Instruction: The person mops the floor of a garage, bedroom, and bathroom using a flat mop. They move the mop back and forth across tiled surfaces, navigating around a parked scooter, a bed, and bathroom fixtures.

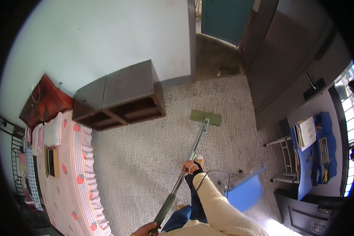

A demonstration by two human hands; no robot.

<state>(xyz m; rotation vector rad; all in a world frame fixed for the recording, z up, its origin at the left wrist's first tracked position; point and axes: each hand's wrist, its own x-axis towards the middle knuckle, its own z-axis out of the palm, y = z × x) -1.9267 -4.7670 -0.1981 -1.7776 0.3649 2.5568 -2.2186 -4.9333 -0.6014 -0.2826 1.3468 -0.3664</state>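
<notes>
A flat mop point(200, 139) with a long metal pole runs from the lower middle up to its green rectangular head, which lies on the speckled floor. My right hand point(189, 167) is wrapped round the middle of the pole, with a bracelet on the wrist. Lower down, at the bottom edge, my left hand point(146, 229) closes round the end of the dark green grip. The mop head point(205, 117) rests flat, between a low dark cabinet and an open dark door. My feet stand on the floor near the pole.
On the left is a bed point(63, 188) with a strawberry-print cover, beside the low cabinet point(128, 84). A blue panel point(246, 192) stands low at my right. Farther right are a blue desk point(303, 165) with books and the dark door point(291, 59). A doorway point(216, 55) opens ahead.
</notes>
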